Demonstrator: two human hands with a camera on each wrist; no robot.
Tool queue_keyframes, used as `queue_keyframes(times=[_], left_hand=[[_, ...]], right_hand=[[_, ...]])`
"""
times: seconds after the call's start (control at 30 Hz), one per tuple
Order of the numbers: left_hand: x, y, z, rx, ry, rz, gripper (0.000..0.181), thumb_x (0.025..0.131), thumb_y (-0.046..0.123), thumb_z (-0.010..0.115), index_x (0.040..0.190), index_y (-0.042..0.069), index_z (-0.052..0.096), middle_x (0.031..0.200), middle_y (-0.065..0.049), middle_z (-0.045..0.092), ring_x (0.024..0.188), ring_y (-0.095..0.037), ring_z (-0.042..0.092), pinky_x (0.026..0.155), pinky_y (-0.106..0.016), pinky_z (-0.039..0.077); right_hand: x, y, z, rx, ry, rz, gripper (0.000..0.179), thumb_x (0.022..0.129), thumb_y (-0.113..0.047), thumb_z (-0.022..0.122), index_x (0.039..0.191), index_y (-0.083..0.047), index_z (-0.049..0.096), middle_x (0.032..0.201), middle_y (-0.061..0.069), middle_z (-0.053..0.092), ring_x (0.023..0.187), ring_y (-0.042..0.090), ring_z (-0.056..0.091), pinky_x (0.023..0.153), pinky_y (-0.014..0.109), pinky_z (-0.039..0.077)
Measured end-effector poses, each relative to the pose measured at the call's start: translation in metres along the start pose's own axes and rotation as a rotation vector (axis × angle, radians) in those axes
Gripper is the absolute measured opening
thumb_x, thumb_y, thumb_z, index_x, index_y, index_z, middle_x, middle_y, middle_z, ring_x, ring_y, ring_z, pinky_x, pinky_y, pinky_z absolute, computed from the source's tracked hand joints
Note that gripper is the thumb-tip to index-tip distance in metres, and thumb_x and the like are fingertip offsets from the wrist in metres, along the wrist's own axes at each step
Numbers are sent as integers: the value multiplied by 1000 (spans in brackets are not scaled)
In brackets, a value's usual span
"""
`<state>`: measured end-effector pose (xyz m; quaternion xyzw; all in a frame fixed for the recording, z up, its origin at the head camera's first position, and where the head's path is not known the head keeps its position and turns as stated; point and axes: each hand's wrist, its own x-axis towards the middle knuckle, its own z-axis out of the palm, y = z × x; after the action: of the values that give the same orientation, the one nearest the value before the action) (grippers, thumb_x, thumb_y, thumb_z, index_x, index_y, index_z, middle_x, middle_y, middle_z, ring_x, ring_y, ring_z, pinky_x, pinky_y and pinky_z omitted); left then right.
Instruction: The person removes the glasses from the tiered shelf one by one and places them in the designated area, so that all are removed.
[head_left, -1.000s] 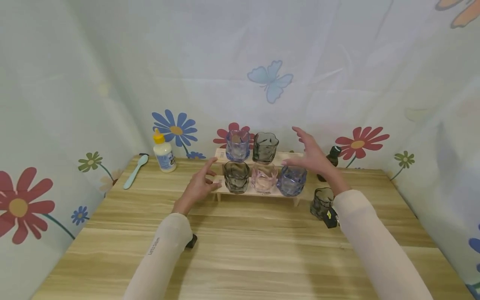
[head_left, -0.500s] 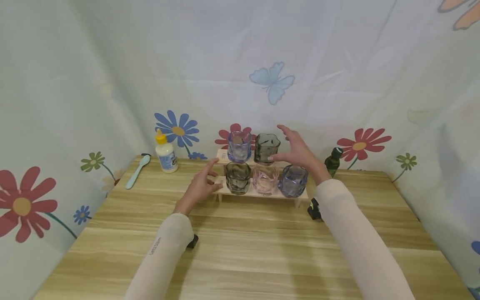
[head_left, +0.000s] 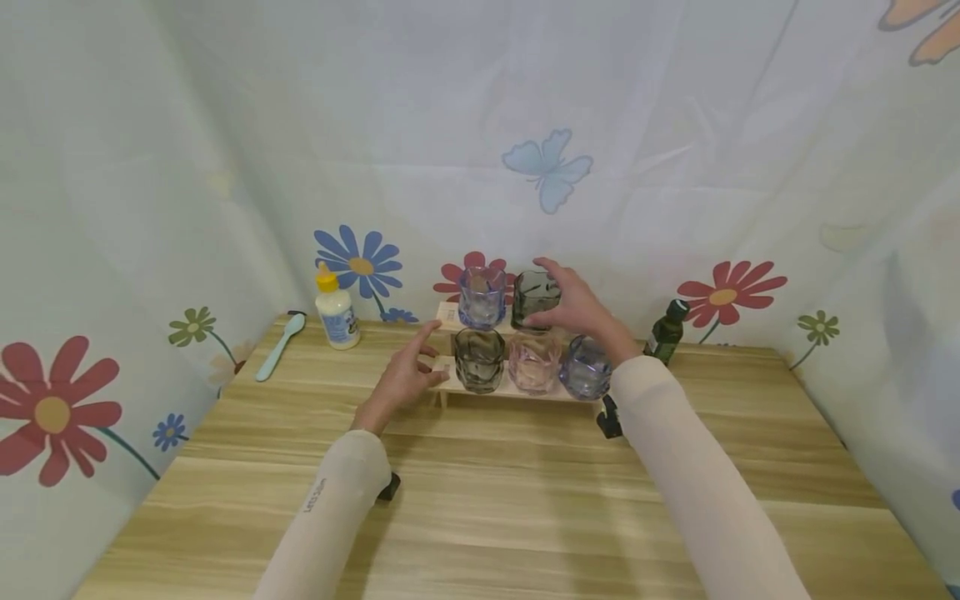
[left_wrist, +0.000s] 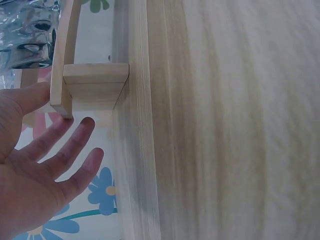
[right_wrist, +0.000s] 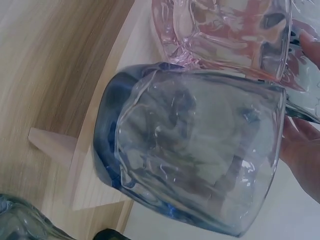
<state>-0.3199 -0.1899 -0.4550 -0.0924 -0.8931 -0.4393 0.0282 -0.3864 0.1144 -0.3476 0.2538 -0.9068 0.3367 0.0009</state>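
Observation:
A two-tier wooden stand (head_left: pixel 447 315) carries faceted glasses. On its upper step are a blue glass (head_left: pixel 482 300) and a grey glass (head_left: pixel 529 293); the lower step holds a dark grey glass (head_left: pixel 480 362), a pink glass (head_left: pixel 533 367) and a blue glass (right_wrist: pixel 190 145). My left hand (head_left: pixel 405 379) touches the stand's left end, thumb at the lower step (left_wrist: pixel 62 60), other fingers spread and fairly straight. My right hand (head_left: pixel 577 307) curves round the upper grey glass, thumb in front and fingers toward its far side. The glass hides part of those fingers.
At the back left stand a white bottle with a yellow cap (head_left: pixel 339 317) and a pale green spoon (head_left: pixel 281 346). A dark green bottle (head_left: pixel 666 332) is behind the right forearm. Another glass (right_wrist: pixel 22 222) stands on the table right of the stand. A printed curtain (head_left: pixel 450 125) hangs behind.
My right hand has moved left from beside the upper grey glass to round it. The right forearm now covers the glass on the table. My left hand stays at the stand's end.

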Motion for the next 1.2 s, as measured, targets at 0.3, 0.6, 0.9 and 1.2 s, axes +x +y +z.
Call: queue_keyframes(times=[0.3, 0.6, 0.9, 1.2], left_hand=[[1, 0, 0, 16, 4, -7, 91, 87, 7, 77, 157, 33, 25, 130, -23, 61, 101, -39, 69, 83, -48, 58], [1, 0, 1, 8, 11, -13, 92, 87, 7, 77, 157, 35, 25, 130, -22, 62, 100, -38, 69, 83, -47, 58], [0, 0, 2, 11, 8, -17, 92, 87, 7, 77, 157, 36, 25, 130, -22, 61, 99, -36, 69, 82, -46, 58], [-1, 2, 1, 16, 11, -17, 92, 87, 7, 77, 157, 34, 25, 129, -22, 62, 99, -37, 70, 83, -48, 58]], right_hand=[[6, -3, 5, -3, -21, 2, 91, 82, -21, 83, 156, -12, 29, 148, 28, 39, 137, 43, 39, 109, 62, 37], [7, -2, 6, -2, -15, 4, 90, 82, -19, 83, 155, -12, 31, 146, 28, 42, 135, 42, 40, 109, 61, 37], [7, -1, 7, -11, -13, 21, 92, 81, -19, 85, 155, -13, 31, 142, 25, 46, 134, 42, 42, 112, 58, 37], [6, 1, 6, 3, -2, 2, 92, 80, -21, 85, 155, -12, 32, 141, 25, 46, 132, 43, 44, 110, 59, 37]])
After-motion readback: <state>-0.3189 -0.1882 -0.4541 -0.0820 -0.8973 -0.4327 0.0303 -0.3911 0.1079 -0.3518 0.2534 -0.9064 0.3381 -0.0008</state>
